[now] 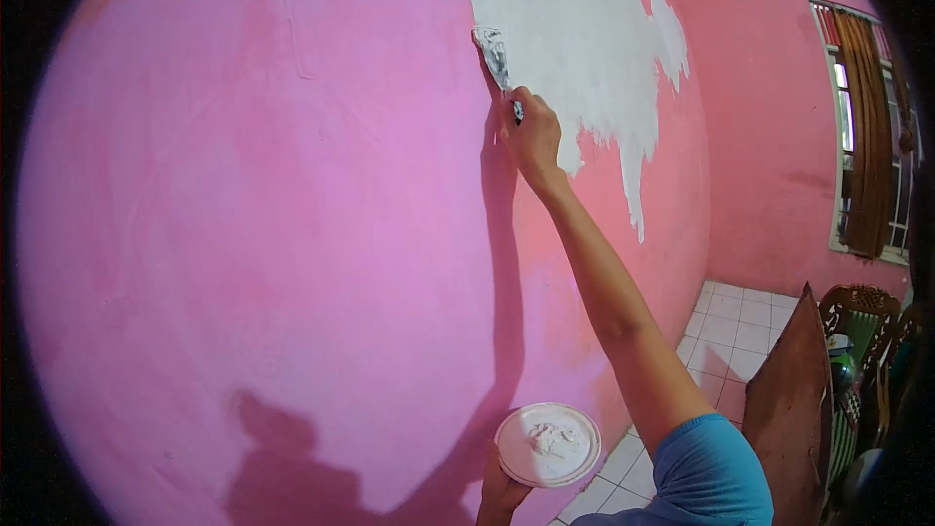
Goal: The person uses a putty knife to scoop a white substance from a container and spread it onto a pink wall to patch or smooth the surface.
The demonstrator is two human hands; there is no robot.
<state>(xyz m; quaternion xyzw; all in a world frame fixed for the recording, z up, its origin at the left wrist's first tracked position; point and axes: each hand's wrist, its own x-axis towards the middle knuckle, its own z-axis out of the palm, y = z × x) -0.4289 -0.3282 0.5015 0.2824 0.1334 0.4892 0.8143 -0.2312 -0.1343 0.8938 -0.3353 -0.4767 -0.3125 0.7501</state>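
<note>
My right hand [534, 139] is raised at the pink wall [292, 195], its fingers closed round the handle of a putty knife [495, 56]. White paste coats the blade, which is at the left edge of a large white patch [575, 39] spread on the wall. Low in front of me, my left hand [504, 487] grips a round, shallow white lid [518, 469] from its left side, with some of its fingers hidden beneath. A lumpy heap of white paste [555, 441] sits on the lid.
White floor tiles [732, 333] run along the wall's foot. On the right stand a brown board [791, 399] and carved wooden chairs [859, 307], below a barred window with a brown curtain [862, 136]. My shadow [292, 458] falls across the lower wall.
</note>
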